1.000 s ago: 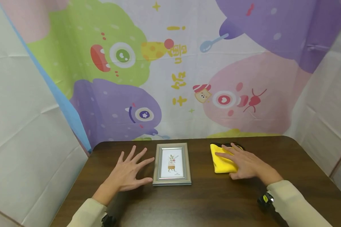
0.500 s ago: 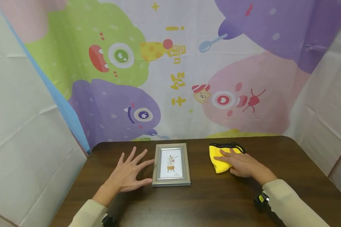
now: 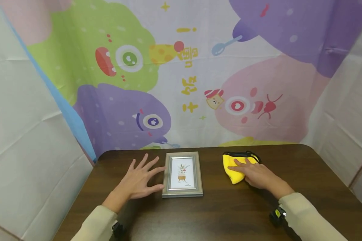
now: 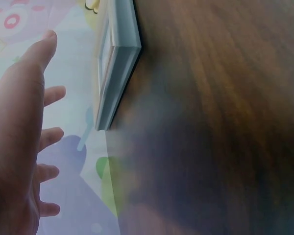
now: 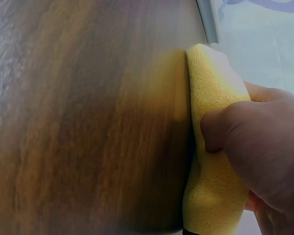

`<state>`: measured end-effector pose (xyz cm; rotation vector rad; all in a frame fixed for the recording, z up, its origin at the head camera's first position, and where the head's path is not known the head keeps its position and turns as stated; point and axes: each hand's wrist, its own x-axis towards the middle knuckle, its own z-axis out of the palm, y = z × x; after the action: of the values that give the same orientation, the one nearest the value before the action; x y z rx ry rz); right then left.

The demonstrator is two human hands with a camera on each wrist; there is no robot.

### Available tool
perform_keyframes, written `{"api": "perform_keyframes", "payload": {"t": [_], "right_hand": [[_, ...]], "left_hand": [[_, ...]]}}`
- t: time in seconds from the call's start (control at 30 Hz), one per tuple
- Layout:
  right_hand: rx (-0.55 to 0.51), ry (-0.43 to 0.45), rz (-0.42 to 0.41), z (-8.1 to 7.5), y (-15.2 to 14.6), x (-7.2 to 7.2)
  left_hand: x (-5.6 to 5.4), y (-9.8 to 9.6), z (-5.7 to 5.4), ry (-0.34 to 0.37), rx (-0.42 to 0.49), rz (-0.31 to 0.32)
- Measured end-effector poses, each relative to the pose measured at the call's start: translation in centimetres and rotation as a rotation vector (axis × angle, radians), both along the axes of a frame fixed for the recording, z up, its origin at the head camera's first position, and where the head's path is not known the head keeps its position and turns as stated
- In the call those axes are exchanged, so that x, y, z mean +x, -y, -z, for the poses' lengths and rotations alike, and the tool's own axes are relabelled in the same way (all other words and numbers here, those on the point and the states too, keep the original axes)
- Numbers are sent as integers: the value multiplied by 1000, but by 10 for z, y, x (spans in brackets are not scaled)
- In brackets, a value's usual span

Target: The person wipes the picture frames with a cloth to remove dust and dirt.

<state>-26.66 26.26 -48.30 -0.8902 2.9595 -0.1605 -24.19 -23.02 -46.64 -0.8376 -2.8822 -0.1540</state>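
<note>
A folded yellow cloth (image 3: pixel 233 177) with a black trim and cord lies on the right part of the dark wood table. My right hand (image 3: pixel 260 175) pinches its near right part, the thumb (image 5: pixel 215 129) curled over the fabric in the right wrist view. To the left lies a silvery picture frame (image 3: pixel 182 177) with a potted-plant print, face up. Beside its left edge my left hand (image 3: pixel 138 182) is spread, fingers apart and holding nothing. In the left wrist view that hand (image 4: pixel 14 127) hovers over the table, a gap showing between it and the frame (image 4: pixel 118 68).
A cartoon-printed curtain (image 3: pixel 193 127) hangs behind the table's far edge (image 3: pixel 211 147). Pale sheets (image 3: pixel 33 134) close off both sides. Bare wood tabletop (image 3: pixel 211 214) stretches in front of the frame and cloth.
The right hand's spread fingers have drawn together and gripped the cloth, bunching its near edge into a point. My left hand has shifted slightly up and to the right; the picture frame stays put.
</note>
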Motion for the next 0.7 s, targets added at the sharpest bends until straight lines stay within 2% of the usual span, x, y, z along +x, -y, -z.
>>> {"api": "perform_keyframes", "payload": {"t": [0.23, 0.37, 0.53, 0.7], "right_hand": [[-4, 2, -15, -2, -3, 2], [4, 40, -10, -4, -4, 2], [11, 76, -4, -5, -4, 1], [7, 84, -4, -5, -4, 0]], "left_hand": [[-10, -2, -4, 56, 43, -13], [-15, -2, -4, 117, 84, -24], [-20, -3, 0, 209, 208, -30], [-25, -6, 6, 261, 330, -18]]}}
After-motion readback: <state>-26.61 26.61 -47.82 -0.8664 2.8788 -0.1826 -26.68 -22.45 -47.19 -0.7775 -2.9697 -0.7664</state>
